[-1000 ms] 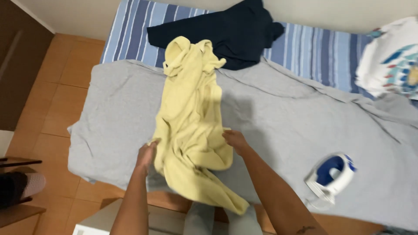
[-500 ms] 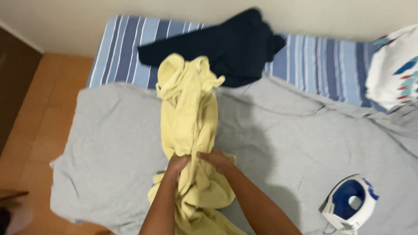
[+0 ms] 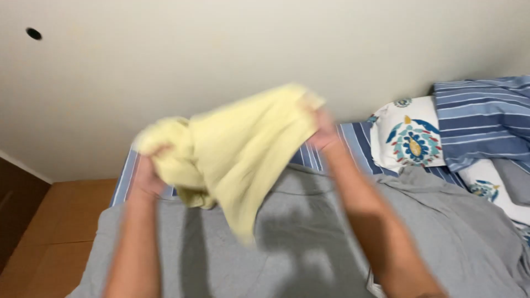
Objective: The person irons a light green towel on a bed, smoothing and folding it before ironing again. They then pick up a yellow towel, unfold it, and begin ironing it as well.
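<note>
Where the pale yellow cotton garment (image 3: 237, 152) lay flat on the grey sheet (image 3: 309, 248) a moment ago, it now hangs lifted above it, gripped by the left hand (image 3: 148, 175) and right hand (image 3: 324, 132), apparently being shaken out, a patterned pillow (image 3: 408, 135) beyond.

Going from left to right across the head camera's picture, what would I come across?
Brown floor → left hand → yellow garment, held up over the grey sheet → right hand → patterned pillow → blue striped cloth.
</note>
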